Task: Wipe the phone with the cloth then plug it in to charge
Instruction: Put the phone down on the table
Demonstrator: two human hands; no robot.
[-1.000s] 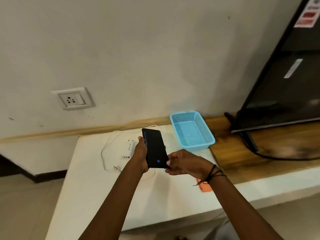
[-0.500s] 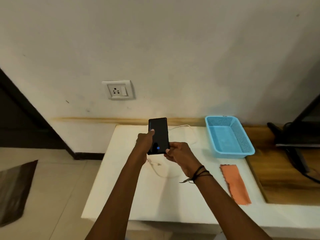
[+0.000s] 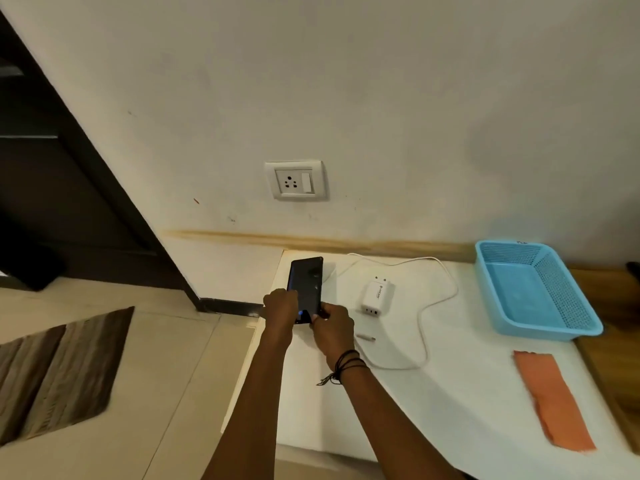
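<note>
While the phone (image 3: 306, 285) was gripped by left hand (image 3: 278, 308) and right hand (image 3: 332, 327), the cable plug (image 3: 365, 337) was seen beside the latter.

A slim black rectangular phone (image 3: 306, 285), its glass screen dark except for a small blue dot near the lower end, is held upright above the left end of the white tabletop (image 3: 450, 410), gripped at its lower end by the left hand (image 3: 281, 308) and the right hand (image 3: 332, 323). Just to its right lies a white block charger adapter (image 3: 377, 297), flat, pins toward the wall. A thin white cable (image 3: 440, 306) loops around it, one plug end (image 3: 365, 337) lying loose near the right hand. A long orange cloth (image 3: 550, 401) lies flat near the right front edge, well apart from the phone.
</note>
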